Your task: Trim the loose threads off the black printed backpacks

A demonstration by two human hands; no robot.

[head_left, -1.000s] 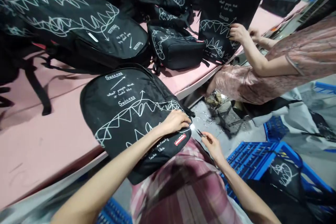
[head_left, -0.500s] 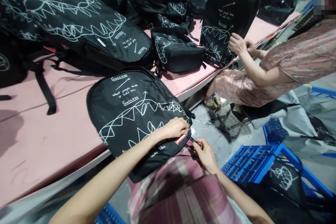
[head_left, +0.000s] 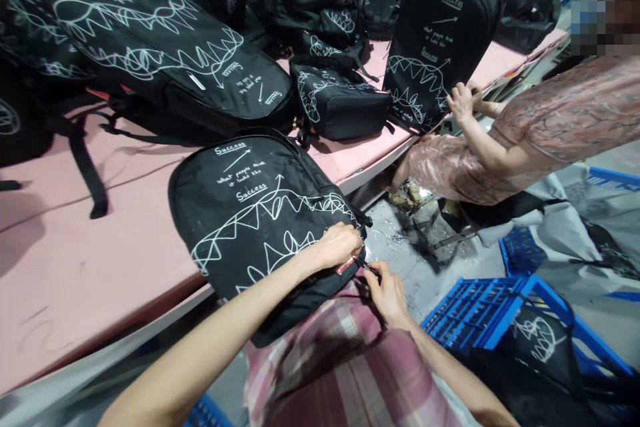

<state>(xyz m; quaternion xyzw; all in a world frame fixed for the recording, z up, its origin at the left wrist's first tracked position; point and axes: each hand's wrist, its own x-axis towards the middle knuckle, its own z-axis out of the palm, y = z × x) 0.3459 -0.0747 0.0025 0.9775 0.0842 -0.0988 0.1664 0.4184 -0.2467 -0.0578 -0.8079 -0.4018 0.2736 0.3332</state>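
A black backpack [head_left: 250, 213] with white scribbles and the word "Success" lies flat on the pink table [head_left: 75, 247], its lower end hanging over the front edge. My left hand [head_left: 337, 245] is closed, pinching the bag's fabric by a small red label [head_left: 345, 265]. My right hand [head_left: 387, 293] is closed round small metal snips [head_left: 369, 268], whose tips sit right at that label and my left fingers.
More black printed backpacks [head_left: 165, 60] pile up along the table's far side. To the right a person in a pink patterned dress [head_left: 550, 127] holds an upright backpack [head_left: 440, 33] at the table edge. Blue plastic crates [head_left: 480, 313] stand on the floor at my right.
My right hand has moved left and up, bringing the snips from clear of the bag to the red label. My left hand kept its pinch. The other person's hands shifted on their backpack.
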